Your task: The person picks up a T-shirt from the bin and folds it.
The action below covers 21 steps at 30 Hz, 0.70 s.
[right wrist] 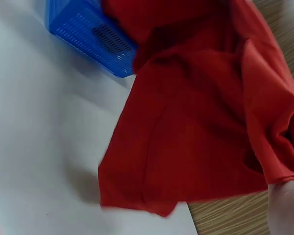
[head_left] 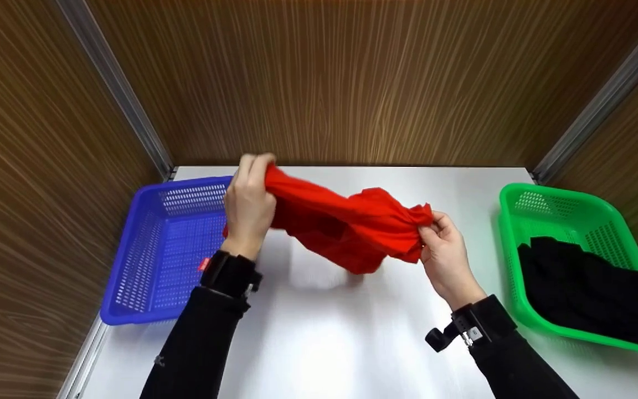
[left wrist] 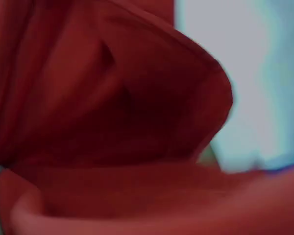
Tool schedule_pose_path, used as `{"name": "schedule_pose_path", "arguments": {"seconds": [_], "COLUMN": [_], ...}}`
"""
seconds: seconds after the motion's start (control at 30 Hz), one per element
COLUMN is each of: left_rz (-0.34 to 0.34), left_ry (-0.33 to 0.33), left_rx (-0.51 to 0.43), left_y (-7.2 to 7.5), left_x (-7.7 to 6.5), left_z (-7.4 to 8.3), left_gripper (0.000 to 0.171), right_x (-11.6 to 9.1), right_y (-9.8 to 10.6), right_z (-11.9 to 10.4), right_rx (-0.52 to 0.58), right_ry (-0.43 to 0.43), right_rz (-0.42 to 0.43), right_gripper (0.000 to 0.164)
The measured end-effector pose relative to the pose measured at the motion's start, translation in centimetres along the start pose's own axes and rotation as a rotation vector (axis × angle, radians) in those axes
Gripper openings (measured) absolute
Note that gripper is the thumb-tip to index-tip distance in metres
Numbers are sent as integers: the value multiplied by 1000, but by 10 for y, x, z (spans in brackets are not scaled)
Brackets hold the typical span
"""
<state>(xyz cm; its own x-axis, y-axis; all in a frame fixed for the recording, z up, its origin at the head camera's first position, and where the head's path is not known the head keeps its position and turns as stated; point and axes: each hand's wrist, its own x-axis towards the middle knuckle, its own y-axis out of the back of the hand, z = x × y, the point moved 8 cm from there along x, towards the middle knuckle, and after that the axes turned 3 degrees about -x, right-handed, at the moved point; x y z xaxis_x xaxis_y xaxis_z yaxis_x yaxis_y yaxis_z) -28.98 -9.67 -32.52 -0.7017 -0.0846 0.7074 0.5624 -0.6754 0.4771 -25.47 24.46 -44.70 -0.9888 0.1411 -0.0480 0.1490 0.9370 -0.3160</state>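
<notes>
A red garment hangs in the air between both hands, crumpled, with a fold sagging in its middle. My left hand grips its far left end, fingers curled over the cloth. At the other end, my right hand pinches a bunched edge between thumb and fingers. Seen from the left wrist, the red cloth fills most of the picture and opens into a dark hollow. A seam runs down the loose panel of the garment in the right wrist view. Whether it is a shirt cannot be told.
A blue basket stands at the left, partly behind the left arm, with a small red tag showing near the wrist. At the right, a green basket holds black cloth. Wood-grain panels enclose the white table.
</notes>
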Motion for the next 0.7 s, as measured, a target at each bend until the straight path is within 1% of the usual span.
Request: {"name": "schedule_pose_path", "arguments": {"seconds": [0.03,0.07,0.1,0.13,0.17,0.2,0.23,0.27,0.3,0.37,0.47,0.5,0.6,0.63,0.67,0.7], "left_rz": [25,32,21,-4,-41,-93,-150,-210,-270,-386,-556,-605,-749,-800,-864,-936], "left_ry": [-13,-19,-17,-4,15,36,59,80,102,133,174,192,253,263,271,263], "left_rx": [-57,-118,-177,-230,-274,-309,-334,-339,-331,-306,-272,-270,-268,-267,-278,-284], "left_y": [3,3,2,-2,-7,-15,-24,-33,-43,-64,-93,-100,-116,-119,-122,-124], "left_x": [6,11,14,16,16,15,11,6,-1,-18,-50,-61,-91,-100,-109,-117], "left_z": [13,25,36,46,53,59,62,62,60,48,20,9,-22,-29,-35,-38], "left_gripper": [47,44,41,37,34,31,29,27,28,29,36,38,41,40,39,36], "right_x": [0,-1,-1,0,0,0,0,1,1,1,1,0,-1,-1,-1,-2], "right_y": [1,2,4,5,7,10,12,14,17,22,27,28,28,28,27,27], "right_z": [-1,-3,-5,-7,-10,-12,-13,-15,-15,-14,-8,-6,4,6,9,11], "right_rx": [10,18,26,38,55,76,99,116,133,145,94,65,-41,-76,-111,-148], "right_ry": [0,3,9,18,27,34,39,42,39,24,-4,-15,-54,-66,-79,-91], "right_rz": [1,4,9,14,23,33,44,55,67,92,115,114,79,60,39,19], "right_gripper": [21,20,20,20,20,19,19,18,18,18,19,20,22,23,22,21]}}
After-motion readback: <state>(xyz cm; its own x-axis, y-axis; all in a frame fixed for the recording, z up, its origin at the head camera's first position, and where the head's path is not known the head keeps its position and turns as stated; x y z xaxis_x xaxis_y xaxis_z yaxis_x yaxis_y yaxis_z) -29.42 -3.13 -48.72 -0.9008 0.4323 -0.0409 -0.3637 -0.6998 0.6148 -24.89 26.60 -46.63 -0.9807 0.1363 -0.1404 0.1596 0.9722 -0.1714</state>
